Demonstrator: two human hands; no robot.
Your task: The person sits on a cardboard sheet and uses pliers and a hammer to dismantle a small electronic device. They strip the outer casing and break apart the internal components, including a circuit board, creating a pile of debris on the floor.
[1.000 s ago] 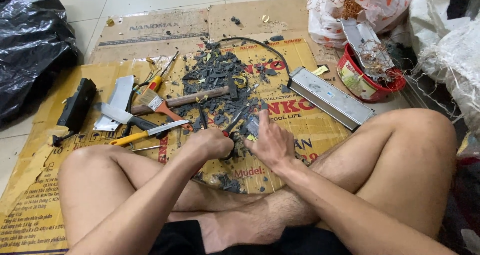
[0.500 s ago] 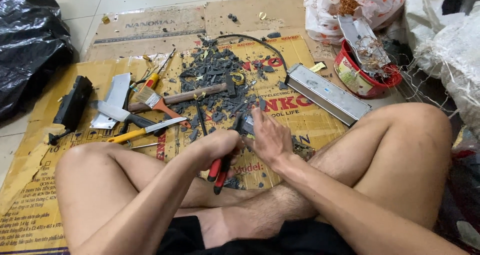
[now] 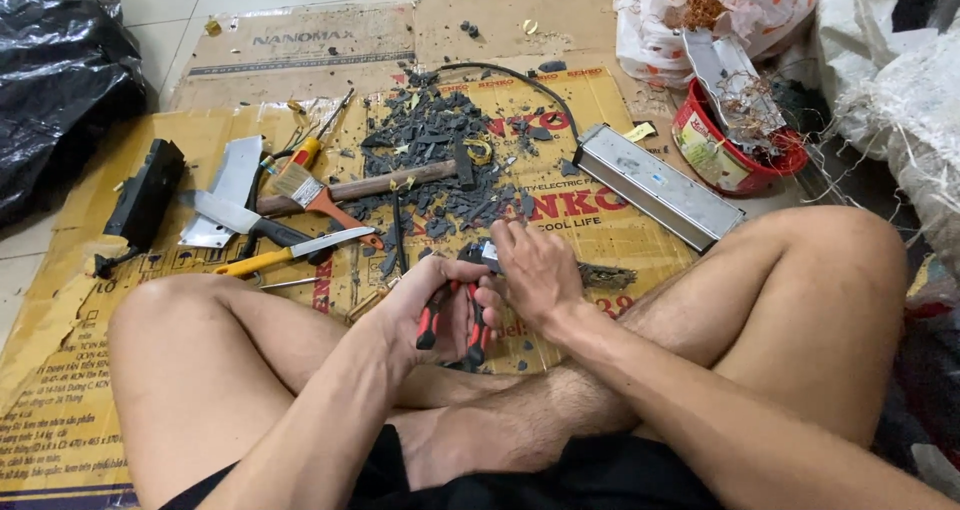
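Floor: flattened cardboard (image 3: 600, 220) over pale tiles, strewn with dark broken bits (image 3: 440, 160); hammer (image 3: 390, 182), knife (image 3: 290, 253), metal box (image 3: 657, 185), red bucket (image 3: 725, 150).
Left hand (image 3: 430, 315): grip wrapped around red-handled pliers (image 3: 452, 315).
Right hand (image 3: 535, 275): fingers pinching a small part (image 3: 490, 255) at the pliers' nose, just above the crossed legs.

The hammer (image 3: 400, 182) lies on the cardboard (image 3: 600, 220) — knives (image 3: 250, 225) to its left, the metal box (image 3: 655, 185) right, the bucket (image 3: 725, 155) beyond that, hands nearer the person.
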